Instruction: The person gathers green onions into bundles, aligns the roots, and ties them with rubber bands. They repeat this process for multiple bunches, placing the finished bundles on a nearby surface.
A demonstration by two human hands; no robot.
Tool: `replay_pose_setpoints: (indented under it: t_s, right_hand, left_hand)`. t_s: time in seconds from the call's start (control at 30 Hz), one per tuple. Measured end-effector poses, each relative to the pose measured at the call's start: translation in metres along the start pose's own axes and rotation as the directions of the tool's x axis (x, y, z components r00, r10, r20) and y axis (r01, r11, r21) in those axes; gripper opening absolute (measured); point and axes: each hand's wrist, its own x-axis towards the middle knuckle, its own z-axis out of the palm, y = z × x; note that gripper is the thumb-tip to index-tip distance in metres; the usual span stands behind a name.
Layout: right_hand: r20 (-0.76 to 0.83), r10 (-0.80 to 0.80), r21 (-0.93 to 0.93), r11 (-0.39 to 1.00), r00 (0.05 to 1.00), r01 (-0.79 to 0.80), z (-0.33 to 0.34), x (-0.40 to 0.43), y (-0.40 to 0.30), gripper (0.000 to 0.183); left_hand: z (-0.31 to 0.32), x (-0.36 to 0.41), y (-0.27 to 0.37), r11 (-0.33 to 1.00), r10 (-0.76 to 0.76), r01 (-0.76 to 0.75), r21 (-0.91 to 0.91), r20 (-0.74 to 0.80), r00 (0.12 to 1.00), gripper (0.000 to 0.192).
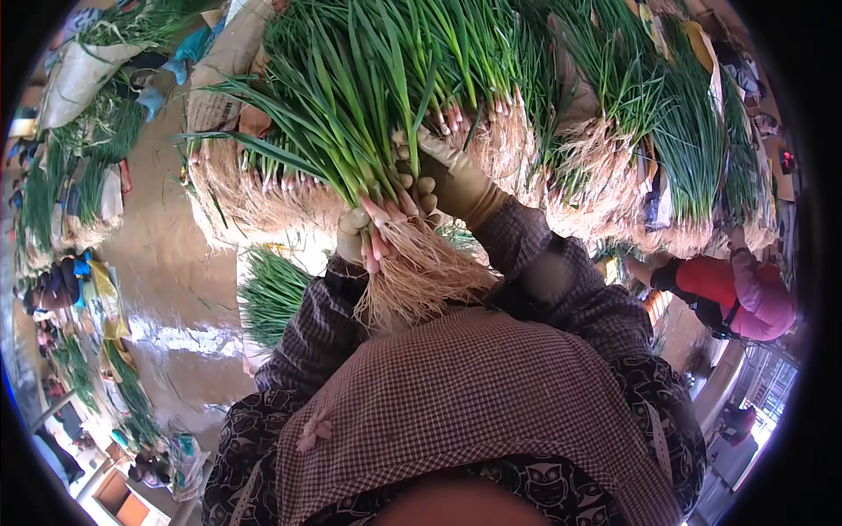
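A bunch of young green garlic (388, 191) is held up in front of my chest. Its long flat leaves point away from me, and its pinkish stem ends and pale tangled roots (421, 269) hang towards my apron. My left hand (352, 230), in a pale rubber glove, grips the stems from the left, with the thumb showing and the other fingers hidden. My gloved right hand (454, 174) closes around the right side of the same bunch, fingertips against the stems. Just beyond lies a long row of more green garlic (487, 118), roots turned towards me.
Cut green leaves (273, 296) lie on a pale surface beside my left forearm. A woven sack (220, 85) stands at the row's left end. A person in a pink and red top (737, 289) works to the right. Wet floor (177, 276) and further garlic heaps (85, 171) are on the left.
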Motion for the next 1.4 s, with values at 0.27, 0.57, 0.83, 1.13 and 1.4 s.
replay_pose_setpoints:
  t_s: [0.27, 0.57, 0.83, 1.13, 1.4]
  right_hand:
    - [-0.015, -0.105, -0.900, -0.432, 0.994, -0.059, -0.022, -0.004, 0.017, 0.021]
    - [-0.325, -0.386, -0.735, -0.471, 0.863, -0.488, -0.015, 0.022, -0.070, 0.026]
    - [-0.252, -0.282, -0.959, 0.201, 0.926, -0.200, 0.002, -0.020, -0.029, 0.044]
    - [-0.088, -0.199, -0.920, -0.360, 0.976, -0.156, -0.038, -0.001, 0.010, 0.033]
    - [-0.243, -0.468, -0.701, -0.521, 0.850, -0.487, -0.021, 0.008, -0.066, 0.041]
  left_hand:
    - [0.025, -0.013, 0.012, 0.996, 0.062, -0.063, -0.061, -0.022, 0.998, 0.058]
    - [-0.019, 0.002, 0.018, 0.974, 0.134, -0.079, 0.213, -0.260, 0.956, 0.035]
    - [-0.011, 0.008, 0.007, 0.935, -0.199, 0.252, 0.248, -0.218, 0.955, 0.035]
    - [-0.016, -0.006, -0.004, 0.978, 0.053, 0.004, 0.207, -0.268, 0.962, 0.058]
    - [-0.043, -0.011, -0.003, 0.990, 0.096, -0.058, 0.132, -0.299, 0.949, 0.042]
